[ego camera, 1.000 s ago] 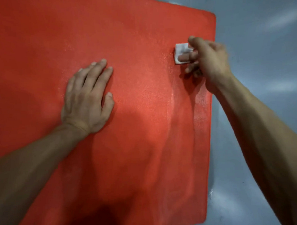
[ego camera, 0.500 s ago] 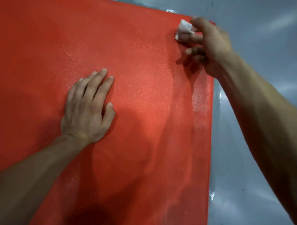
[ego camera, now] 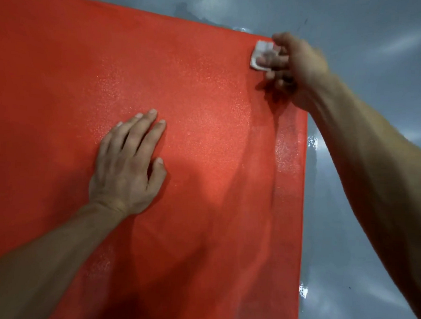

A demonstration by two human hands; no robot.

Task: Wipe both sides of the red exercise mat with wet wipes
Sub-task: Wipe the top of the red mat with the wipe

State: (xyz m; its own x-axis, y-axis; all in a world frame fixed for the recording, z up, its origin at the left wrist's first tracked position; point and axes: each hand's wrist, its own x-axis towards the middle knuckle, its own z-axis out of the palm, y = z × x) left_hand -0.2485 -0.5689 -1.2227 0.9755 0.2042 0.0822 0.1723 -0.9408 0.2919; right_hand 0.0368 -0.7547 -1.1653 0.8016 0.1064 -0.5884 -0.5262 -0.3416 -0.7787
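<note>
Wipe [ego camera: 258, 55] at the far right corner of the red mat [ego camera: 204, 159], pinned under the right hand [ego camera: 298, 69].
Its fingers curl over the folded wipe, blurred; left hand [ego camera: 127, 165] lies flat mid-mat, fingers straight and close together. Grey floor [ego camera: 367, 33] beyond the fingertips, with wet patches by the mat's edges.

You are looking down at a glossy grey floor [ego camera: 360, 238] that is running along the top and right of the view. Soft streaks of overhead light are reflecting off it, and small wet patches [ego camera: 312, 142] are glinting on the floor at the right.
</note>
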